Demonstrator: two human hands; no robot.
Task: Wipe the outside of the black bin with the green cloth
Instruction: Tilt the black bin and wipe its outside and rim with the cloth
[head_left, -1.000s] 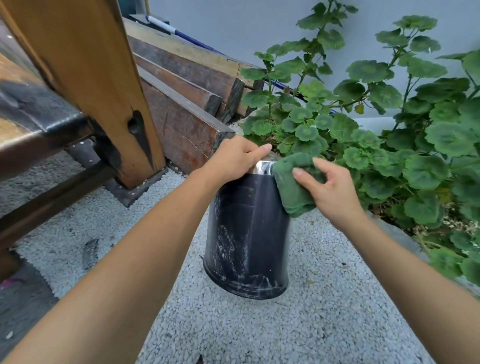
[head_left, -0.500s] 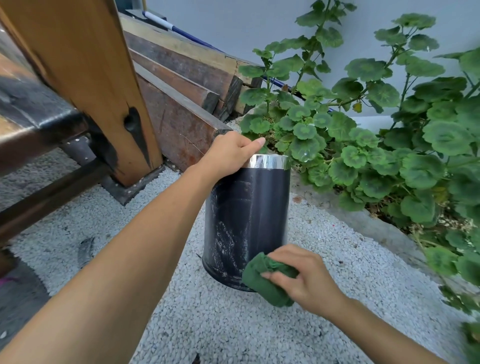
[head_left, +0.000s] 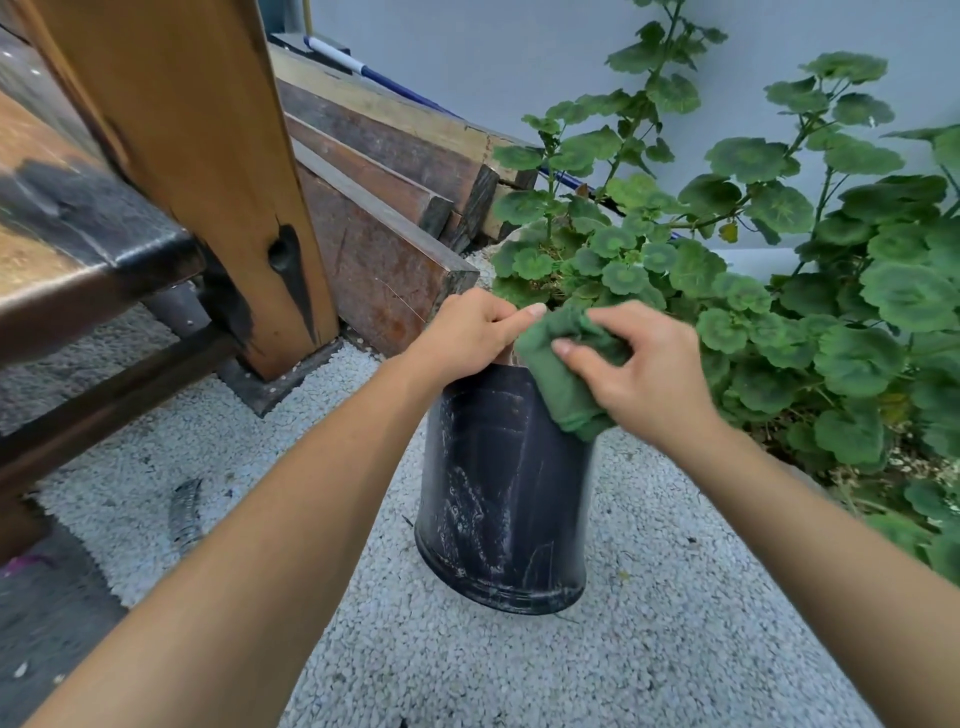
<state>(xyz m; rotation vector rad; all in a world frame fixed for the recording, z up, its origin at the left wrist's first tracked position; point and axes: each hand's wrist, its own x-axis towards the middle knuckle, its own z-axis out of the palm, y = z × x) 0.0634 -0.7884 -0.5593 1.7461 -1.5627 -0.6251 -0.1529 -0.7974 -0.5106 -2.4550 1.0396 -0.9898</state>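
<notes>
Since the earlier frame, the right hand has risen from the base of the black bin to its rim, carrying the green cloth. Fingers and thumb are curled round the bunched cloth, pressing it against the upper right wall. The left hand grips the rim at top left. The bin stands slightly tilted on the pebbled ground, beside the leafy plant and near the wooden post.
</notes>
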